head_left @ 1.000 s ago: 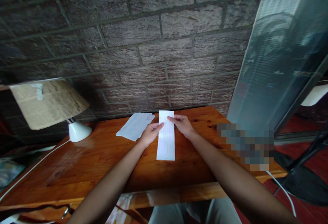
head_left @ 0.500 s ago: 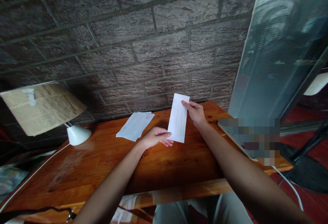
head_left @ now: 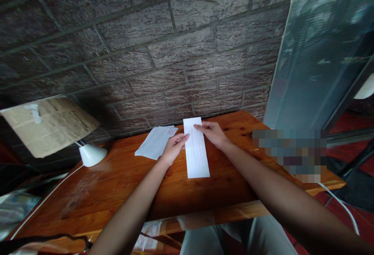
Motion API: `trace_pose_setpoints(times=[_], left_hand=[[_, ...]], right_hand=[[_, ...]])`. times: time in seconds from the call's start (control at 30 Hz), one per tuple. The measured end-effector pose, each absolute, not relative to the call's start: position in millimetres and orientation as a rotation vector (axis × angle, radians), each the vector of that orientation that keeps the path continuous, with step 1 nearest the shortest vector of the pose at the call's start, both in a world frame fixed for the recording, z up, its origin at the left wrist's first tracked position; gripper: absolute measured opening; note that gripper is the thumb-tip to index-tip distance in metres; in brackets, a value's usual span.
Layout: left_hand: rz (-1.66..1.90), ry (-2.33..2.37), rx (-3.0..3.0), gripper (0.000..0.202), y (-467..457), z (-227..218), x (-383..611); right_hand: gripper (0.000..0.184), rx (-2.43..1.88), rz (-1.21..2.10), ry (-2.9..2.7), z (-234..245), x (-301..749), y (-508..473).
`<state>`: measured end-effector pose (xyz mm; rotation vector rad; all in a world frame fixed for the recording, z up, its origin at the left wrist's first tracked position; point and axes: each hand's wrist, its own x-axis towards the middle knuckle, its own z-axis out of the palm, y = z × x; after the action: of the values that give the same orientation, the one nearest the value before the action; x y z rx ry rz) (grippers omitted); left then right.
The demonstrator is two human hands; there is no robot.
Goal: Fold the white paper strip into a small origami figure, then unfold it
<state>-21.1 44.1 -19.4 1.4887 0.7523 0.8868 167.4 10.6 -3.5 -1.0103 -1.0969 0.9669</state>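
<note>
A long, narrow white folded paper [head_left: 196,155] is held upright in front of me over the wooden desk [head_left: 230,181]. My left hand [head_left: 174,146] pinches its left edge, thumb on the near face. On the upper right edge my right hand [head_left: 213,132] grips it, thumb also in front and the other fingers partly hidden behind. Faint print shows on the paper, too small to read. Just left of it, behind my left hand, lies a stack of white papers [head_left: 153,142] with a round reddish stamp near its top right corner.
A lamp with a newspaper-covered shade [head_left: 51,124] and white base [head_left: 92,154] stands on the left, its white cord running down the desk. A blurred-out item [head_left: 292,153] lies at the right end. The brick wall [head_left: 163,52] rises behind, beside a translucent panel [head_left: 309,60].
The folded paper has shifted left and slightly down and now stands straighter. My left hand has moved from its bottom corner up to its left edge; my right hand has come left with it.
</note>
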Motion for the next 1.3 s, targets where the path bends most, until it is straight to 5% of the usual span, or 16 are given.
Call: trace_pose_setpoints(times=[0.3,0.7,0.93,1.3], left_hand=[[1.195,0.759,1.359,0.044,53,-19,-27],[0.798,0.720,1.447,0.042,48,-19,-28],[0.972,0.775,1.402,0.041,53,-17,-30],[1.024,0.760,1.313,0.050,56,-17,-31]], right_hand=[[0.035,-1.059,1.184,-1.291,-12,161,11],[0.032,-1.001,0.937,-1.092,-8,172,15],[0.040,-1.020,1.226,-1.259,-13,170,13],[0.034,-1.099,1.219,-1.255,-17,170,16]])
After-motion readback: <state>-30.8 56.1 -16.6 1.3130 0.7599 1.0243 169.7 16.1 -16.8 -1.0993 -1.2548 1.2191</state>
